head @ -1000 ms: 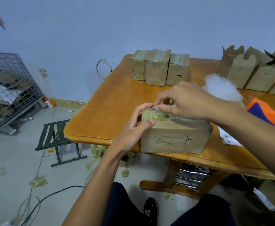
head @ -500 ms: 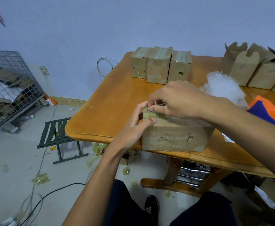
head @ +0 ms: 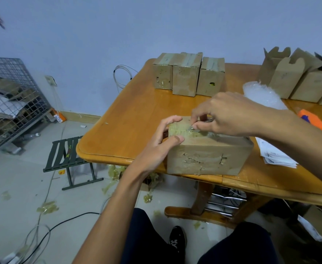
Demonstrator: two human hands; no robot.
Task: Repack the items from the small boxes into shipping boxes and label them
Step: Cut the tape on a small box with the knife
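Two hands on taped box [head: 209,159] — left hand [head: 156,149] clasps its nine-o'clock end, right hand [head: 230,115] pinches small blade [head: 192,128]; cut shallow.

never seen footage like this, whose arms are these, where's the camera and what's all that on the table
No machine here: a person wears one camera on the head, looking down at their own bare arms. The left hand grips the end of a taped brown cardboard box on the orange-brown wooden table. The right hand pinches a thin silvery tool, perhaps a blade, at the tape on top. Further back stand three similar taped boxes and open-flapped cardboard boxes; clear bubble wrap and white paper sheets lie to the right.
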